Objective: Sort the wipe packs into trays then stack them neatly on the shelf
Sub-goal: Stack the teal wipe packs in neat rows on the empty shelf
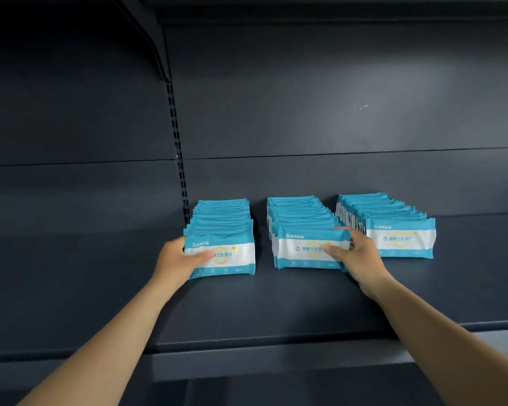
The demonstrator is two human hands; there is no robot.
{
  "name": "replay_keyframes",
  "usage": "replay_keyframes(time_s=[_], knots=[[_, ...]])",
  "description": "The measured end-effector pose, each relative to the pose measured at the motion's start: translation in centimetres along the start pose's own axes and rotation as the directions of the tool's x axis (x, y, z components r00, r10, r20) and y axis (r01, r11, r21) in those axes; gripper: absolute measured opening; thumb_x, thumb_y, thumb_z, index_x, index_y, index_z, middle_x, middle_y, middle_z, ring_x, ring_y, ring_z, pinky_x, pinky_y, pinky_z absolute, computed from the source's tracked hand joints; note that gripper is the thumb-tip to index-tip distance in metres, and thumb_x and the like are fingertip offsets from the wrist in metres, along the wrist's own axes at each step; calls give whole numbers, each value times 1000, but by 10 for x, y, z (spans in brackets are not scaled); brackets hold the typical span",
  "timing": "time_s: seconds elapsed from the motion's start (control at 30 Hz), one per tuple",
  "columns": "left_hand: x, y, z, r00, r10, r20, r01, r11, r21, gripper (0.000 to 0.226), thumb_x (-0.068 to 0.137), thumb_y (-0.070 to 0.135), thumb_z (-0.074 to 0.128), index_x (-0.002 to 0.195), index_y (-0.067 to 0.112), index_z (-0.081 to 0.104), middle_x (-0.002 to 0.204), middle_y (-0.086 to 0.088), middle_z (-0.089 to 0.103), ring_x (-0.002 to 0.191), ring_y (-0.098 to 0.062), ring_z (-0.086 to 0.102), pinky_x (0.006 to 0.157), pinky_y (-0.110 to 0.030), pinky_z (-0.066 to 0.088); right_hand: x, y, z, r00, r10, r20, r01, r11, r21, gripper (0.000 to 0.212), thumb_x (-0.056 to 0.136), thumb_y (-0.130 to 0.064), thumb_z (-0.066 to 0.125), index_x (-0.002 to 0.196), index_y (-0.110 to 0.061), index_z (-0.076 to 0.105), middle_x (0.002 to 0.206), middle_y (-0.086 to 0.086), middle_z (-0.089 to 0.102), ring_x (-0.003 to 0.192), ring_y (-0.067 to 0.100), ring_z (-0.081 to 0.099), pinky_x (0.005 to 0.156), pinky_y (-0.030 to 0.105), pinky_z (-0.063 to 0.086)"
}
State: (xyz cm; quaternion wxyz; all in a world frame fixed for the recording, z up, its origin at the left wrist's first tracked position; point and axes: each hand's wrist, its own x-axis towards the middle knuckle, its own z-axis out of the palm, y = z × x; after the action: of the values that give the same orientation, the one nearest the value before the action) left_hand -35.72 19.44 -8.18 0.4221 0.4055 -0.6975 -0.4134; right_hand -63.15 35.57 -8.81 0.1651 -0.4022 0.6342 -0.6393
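Three rows of wipe packs stand upright on a dark shelf (305,303).
The left hand (178,259) grips the front pack (226,256) of the left row; the right hand (355,253) pinches the middle row's front pack (302,250). The right row (393,227) stands untouched; trays, if any, are apparently hidden.
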Motion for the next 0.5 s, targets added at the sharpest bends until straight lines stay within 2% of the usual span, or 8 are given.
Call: replay_keyframes(time_s=[0.1, 0.17, 0.23, 0.27, 0.37, 0.43, 0.5], knots=[[5, -9, 5, 992, 93, -89, -76, 981, 178, 33, 74, 18, 79, 103, 19, 63, 106, 6, 62, 100, -13, 58, 80, -26, 46, 4, 4, 1, 997, -67, -42, 57, 976, -211, 30, 83, -14, 73, 107, -24, 58, 74, -12, 41, 62, 8, 40, 59, 19, 35], [5, -11, 6, 961, 235, -147, -173, 921, 349, 49, 71, 17, 80, 114, 17, 57, 114, 7, 49, 110, -12, 43, 92, -28, 37, 6, 5, 2, 989, -136, -62, 105, 926, -362, 41, 81, -18, 74, 116, -24, 53, 93, -10, 45, 86, 14, 46, 77, 21, 37], [4, -10, 5, 914, 375, -158, -266, 845, 464, 63, 67, 16, 83, 122, 15, 53, 120, 3, 47, 118, -17, 36, 101, -31, 30, 5, 7, 5, 968, -248, -44, 183, 811, -556, 59, 78, -22, 78, 129, -19, 49, 121, -1, 45, 116, 19, 40, 97, 27, 31], [2, -8, 5, 900, 414, -140, -294, 810, 507, 68, 65, 19, 84, 126, 15, 52, 125, 1, 45, 122, -18, 34, 103, -31, 25, 5, 8, 6, 956, -293, -16, 213, 730, -649, 69, 75, -27, 80, 133, -17, 45, 130, 3, 42, 124, 22, 35, 104, 33, 28], [1, -7, 4, 889, 458, 3, -374, 721, 583, 77, 67, 33, 83, 134, 19, 48, 139, 3, 38, 133, -15, 27, 108, -31, 15, 3, 10, 14, 927, -350, 134, 306, 498, -812, 89, 69, -44, 81, 142, -19, 37, 145, 7, 32, 136, 26, 25, 111, 46, 21], [3, -5, 5, 868, 477, 139, -453, 646, 614, 80, 71, 40, 79, 140, 22, 42, 148, 3, 31, 139, -16, 21, 113, -31, 8, 4, 10, 18, 910, -338, 242, 370, 391, -843, 91, 74, -50, 74, 147, -19, 31, 152, 8, 26, 142, 28, 19, 114, 48, 14], [6, -1, 7, 840, 460, 287, -524, 553, 648, 81, 78, 44, 72, 145, 25, 32, 154, 5, 21, 144, -13, 10, 112, -24, -3, 5, 8, 23, 912, -282, 297, 381, 319, -868, 88, 82, -55, 63, 151, -22, 19, 157, 6, 17, 147, 25, 8, 117, 48, 2]])
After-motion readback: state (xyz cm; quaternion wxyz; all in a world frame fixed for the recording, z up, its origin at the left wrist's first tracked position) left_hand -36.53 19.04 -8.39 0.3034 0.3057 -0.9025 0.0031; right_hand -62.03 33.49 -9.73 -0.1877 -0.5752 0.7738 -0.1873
